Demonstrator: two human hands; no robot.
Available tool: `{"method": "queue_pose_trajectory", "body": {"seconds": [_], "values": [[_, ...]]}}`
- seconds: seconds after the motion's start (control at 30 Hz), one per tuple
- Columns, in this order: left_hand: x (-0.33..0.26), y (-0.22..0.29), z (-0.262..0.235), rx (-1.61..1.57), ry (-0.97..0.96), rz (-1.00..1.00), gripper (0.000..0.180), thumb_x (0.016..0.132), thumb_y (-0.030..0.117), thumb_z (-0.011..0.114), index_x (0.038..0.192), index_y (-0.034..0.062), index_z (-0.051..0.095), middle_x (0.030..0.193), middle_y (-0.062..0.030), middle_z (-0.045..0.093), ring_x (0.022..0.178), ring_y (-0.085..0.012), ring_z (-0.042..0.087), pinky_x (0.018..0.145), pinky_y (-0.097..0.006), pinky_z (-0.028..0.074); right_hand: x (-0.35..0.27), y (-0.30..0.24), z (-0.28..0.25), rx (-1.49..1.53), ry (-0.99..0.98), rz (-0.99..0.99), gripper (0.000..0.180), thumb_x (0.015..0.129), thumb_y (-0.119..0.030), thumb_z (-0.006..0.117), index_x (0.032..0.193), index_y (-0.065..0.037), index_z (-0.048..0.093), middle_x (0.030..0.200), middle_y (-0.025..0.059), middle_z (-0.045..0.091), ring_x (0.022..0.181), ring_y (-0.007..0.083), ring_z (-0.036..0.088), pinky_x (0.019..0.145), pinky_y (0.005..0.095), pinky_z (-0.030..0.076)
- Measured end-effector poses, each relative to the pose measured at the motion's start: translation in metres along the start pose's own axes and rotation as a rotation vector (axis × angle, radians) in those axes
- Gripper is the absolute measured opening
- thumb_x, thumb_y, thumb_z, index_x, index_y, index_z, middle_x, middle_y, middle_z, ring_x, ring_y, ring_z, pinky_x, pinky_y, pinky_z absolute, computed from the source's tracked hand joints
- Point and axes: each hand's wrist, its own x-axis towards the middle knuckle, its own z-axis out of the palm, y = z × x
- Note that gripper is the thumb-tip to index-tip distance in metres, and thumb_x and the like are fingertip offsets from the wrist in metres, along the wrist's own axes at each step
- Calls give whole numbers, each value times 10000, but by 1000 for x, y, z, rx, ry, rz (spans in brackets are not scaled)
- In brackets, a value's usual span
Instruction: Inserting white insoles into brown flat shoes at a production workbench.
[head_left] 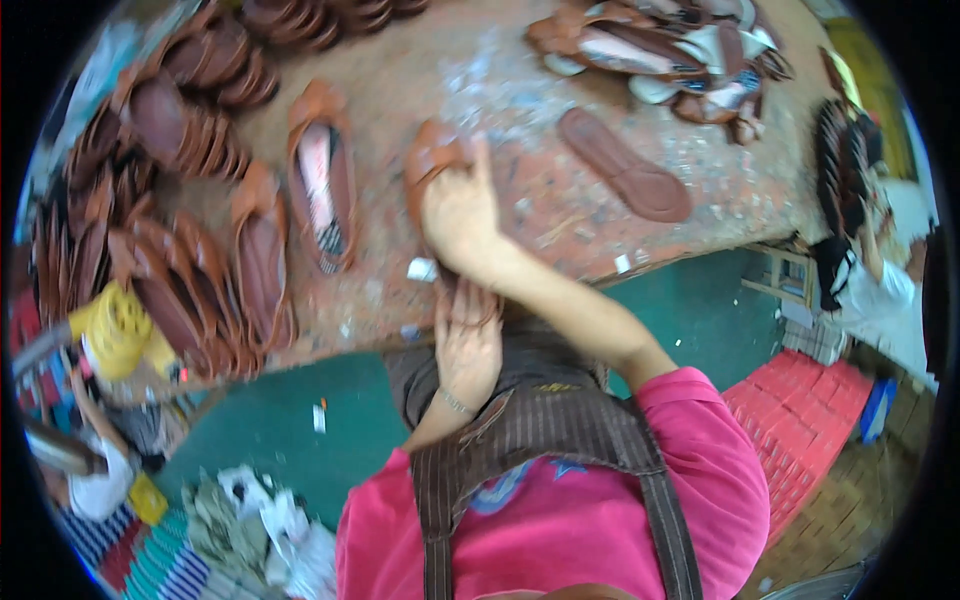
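Note:
A brown flat shoe [421, 160] lies on the worktable in front of me, toe pointing away and a bow-like trim on its front. My right hand [460, 220] is curled over the shoe's opening, one finger stretched along its right side; the other fingers are hidden inside it. At the heel end, my left hand [470, 345] is closed around the back of the shoe. To the left lies another brown shoe [347, 190] with a pale strip and a checkered patch inside. On the right rests a loose brown insole [625, 165].
The worn worktable [400, 60] carries rows of brown shoes [180, 280] at the left and a pile of shoes [640, 55] at the far right. A yellow tool [115, 325] stands at the left edge. Red stacked material [790, 430] and another person [885, 290] are right.

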Motion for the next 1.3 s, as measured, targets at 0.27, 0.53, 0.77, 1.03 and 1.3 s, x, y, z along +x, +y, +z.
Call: {"method": "queue_pose_trajectory", "body": {"seconds": [0.27, 0.53, 0.77, 1.03, 1.3], "values": [[4, -30, -68, -439, 368, -333, 256, 902, 76, 606, 663, -17, 609, 593, -138, 583, 524, -258, 600, 518, -330, 475, -93, 111, -57, 770, 234, -214, 339, 825, -59, 637, 1160, -42, 682, 1134, 168, 684, 1126, 299, 631, 1056, 523, 392], [70, -61, -75, -335, -70, -328, 172, 909, 95, 618, 912, -51, 527, 663, -159, 490, 584, -198, 493, 562, -359, 415, -73, 357, -79, 322, 1052, 723, 473, 790, -78, 703, 1253, -62, 610, 1117, 150, 683, 1036, 258, 657, 923, 356, 506], [67, -119, -189, 129, 667, -166, 226, 969, 107, 564, 993, -118, 567, 829, -241, 588, 716, -342, 530, 693, -395, 452, -45, 393, -83, 406, 1079, 503, 609, 707, -125, 811, 1255, -24, 564, 1146, 186, 624, 1082, 332, 616, 933, 399, 497], [35, -190, -199, 617, 177, -650, 175, 871, 110, 637, 1012, 8, 619, 835, -273, 647, 819, -473, 621, 712, -524, 490, -75, 356, -154, 254, 1564, 216, 519, 760, -168, 772, 1225, -20, 595, 1129, 154, 653, 1004, 279, 648, 877, 366, 513], [58, -114, -206, 103, 473, -406, 420, 970, 234, 600, 1291, -35, 571, 1259, -228, 610, 1141, -345, 604, 960, -414, 470, -98, 243, -196, 742, 1585, 113, 460, 916, -187, 675, 1279, 37, 501, 1041, 103, 671, 881, 110, 624, 744, 247, 500]]}}
